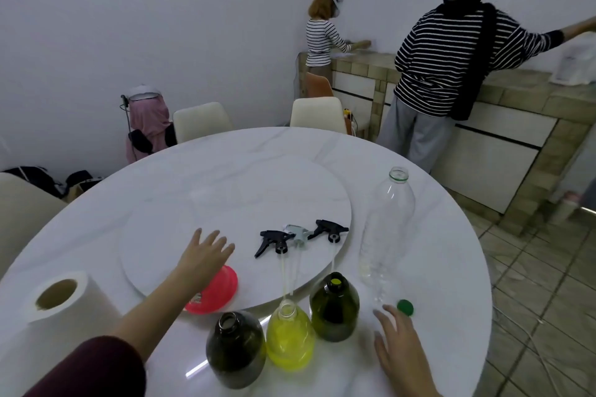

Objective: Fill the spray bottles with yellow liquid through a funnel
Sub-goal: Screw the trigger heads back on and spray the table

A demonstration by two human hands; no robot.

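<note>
Three round spray bottles stand uncapped near the table's front: a dark one (pixel 235 350), a clear one full of yellow liquid (pixel 290 335) and a green one (pixel 334 308). A red funnel (pixel 216 293) lies on its side at the turntable's edge. My left hand (pixel 203 256) hovers over the funnel with fingers spread, holding nothing. My right hand (pixel 400 345) is flat and open just right of the bottles, near a green cap (pixel 405 307). Three trigger spray heads (pixel 301 237) lie on the turntable. A tall clear plastic bottle (pixel 385 235) stands open and looks empty.
A paper towel roll (pixel 59 296) stands at the table's left. The white turntable (pixel 225 203) covers the middle of the round marble table (pixel 451 251). Cream chairs (pixel 317 114) stand behind it. Two people in striped tops (pixel 448 58) work at the tiled counter beyond.
</note>
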